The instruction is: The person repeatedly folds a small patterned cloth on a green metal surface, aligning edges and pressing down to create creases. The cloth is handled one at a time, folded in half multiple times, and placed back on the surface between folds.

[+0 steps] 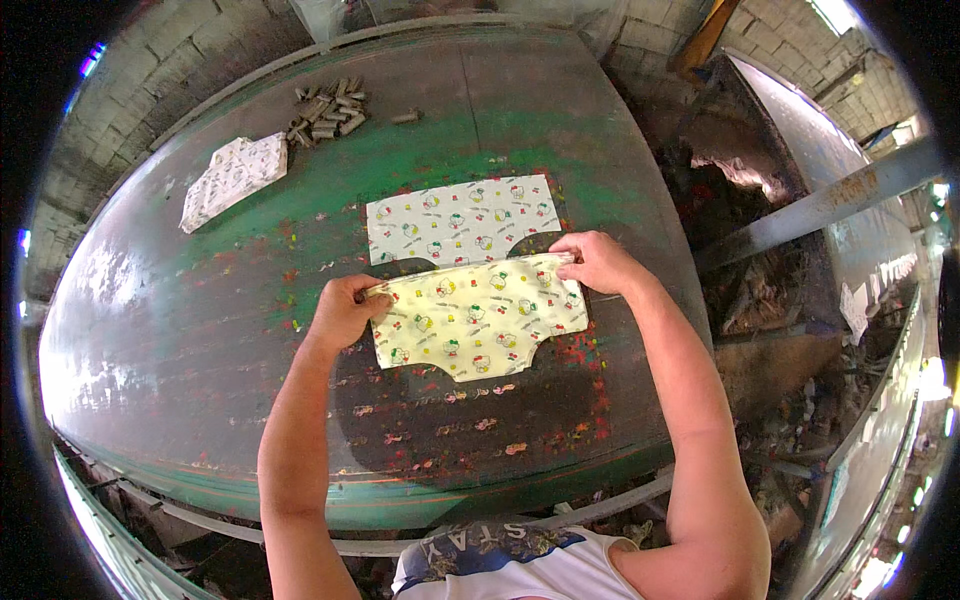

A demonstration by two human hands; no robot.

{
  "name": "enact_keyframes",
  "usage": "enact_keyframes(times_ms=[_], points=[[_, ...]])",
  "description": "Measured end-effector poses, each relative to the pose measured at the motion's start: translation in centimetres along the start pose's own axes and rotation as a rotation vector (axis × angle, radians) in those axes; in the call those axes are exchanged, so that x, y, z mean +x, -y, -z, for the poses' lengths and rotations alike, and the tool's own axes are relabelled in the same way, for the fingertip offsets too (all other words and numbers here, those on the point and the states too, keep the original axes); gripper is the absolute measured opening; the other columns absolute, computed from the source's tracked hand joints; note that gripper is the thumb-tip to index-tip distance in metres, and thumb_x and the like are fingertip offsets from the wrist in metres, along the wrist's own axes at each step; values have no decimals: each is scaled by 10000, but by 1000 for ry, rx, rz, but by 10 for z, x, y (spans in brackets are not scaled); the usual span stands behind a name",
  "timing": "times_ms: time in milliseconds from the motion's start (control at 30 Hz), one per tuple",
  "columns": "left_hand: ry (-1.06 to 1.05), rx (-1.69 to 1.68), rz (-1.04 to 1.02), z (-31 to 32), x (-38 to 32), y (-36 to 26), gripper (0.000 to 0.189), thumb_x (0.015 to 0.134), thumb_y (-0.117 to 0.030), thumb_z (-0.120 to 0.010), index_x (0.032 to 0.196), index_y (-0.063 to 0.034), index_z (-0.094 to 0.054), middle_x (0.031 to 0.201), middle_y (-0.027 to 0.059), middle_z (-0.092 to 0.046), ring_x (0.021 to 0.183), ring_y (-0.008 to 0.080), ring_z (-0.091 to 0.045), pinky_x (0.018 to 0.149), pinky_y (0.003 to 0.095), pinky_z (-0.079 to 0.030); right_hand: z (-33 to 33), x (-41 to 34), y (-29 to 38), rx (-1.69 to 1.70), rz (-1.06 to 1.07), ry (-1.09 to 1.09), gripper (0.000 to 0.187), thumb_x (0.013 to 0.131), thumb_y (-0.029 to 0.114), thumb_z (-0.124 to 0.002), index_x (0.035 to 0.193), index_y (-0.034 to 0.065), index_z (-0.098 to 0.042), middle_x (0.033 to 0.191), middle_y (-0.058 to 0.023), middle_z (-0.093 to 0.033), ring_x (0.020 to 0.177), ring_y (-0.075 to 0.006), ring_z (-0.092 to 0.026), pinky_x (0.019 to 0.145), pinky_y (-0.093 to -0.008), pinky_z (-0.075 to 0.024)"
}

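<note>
A pale yellow piece of cloth [480,322] with a printed cartoon cat pattern hangs or lies between my hands, its far edge folded or layered. My left hand [349,311] pinches its far left corner between thumb and fingers. At the far right corner, my right hand [596,262] grips the same cloth. Just beyond it, a white printed cloth piece [461,217] with curved cutouts lies flat on the dark table [225,360], its near part hidden behind the yellow one.
Farther left on the table rests a stack of white printed cloth [236,176]. Beside it is a pile of small cylindrical rolls [330,111], with a single roll [405,117] apart. A rusty metal pole [825,199] crosses at the right. Colored paint stains mark the tabletop.
</note>
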State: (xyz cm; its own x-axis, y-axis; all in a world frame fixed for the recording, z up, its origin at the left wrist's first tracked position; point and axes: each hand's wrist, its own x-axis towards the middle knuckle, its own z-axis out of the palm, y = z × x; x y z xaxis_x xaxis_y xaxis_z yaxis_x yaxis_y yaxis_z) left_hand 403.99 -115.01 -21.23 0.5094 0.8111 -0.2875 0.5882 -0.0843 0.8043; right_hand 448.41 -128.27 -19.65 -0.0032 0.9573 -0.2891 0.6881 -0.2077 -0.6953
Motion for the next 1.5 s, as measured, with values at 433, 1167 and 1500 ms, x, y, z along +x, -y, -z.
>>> enact_keyframes(times_ms=[433, 1167, 1500], points=[[-136, -173, -143, -10, 8, 22, 274, 921, -101, -892, 1182, -43, -834, 1047, 34, -768, 887, 99, -691, 796, 295, -567, 1, 1, 28, -368, -24, 45, 278, 839, 270, -822, 992, 42, -774, 976, -185, -764, 955, -368, -753, 851, -484, -592], [-209, 155, -252, 35, 90, -22, 278, 1002, -140, -780, 1231, 17, -765, 964, 130, -794, 881, 172, -735, 820, 363, -580, 34, 86, 7, -69, 174, -312, 329, 955, 92, -743, 1276, 23, -759, 1213, -194, -741, 1127, -382, -726, 993, -465, -570], [-215, -51, -160, 34, 145, 20, 392, 972, -109, -821, 1355, -45, -767, 1103, 106, -822, 941, 149, -741, 854, 351, -604, 47, 144, 6, -533, -108, -127, 365, 1025, 261, -721, 1343, 82, -727, 1225, -188, -779, 1165, -386, -734, 1008, -503, -569]])
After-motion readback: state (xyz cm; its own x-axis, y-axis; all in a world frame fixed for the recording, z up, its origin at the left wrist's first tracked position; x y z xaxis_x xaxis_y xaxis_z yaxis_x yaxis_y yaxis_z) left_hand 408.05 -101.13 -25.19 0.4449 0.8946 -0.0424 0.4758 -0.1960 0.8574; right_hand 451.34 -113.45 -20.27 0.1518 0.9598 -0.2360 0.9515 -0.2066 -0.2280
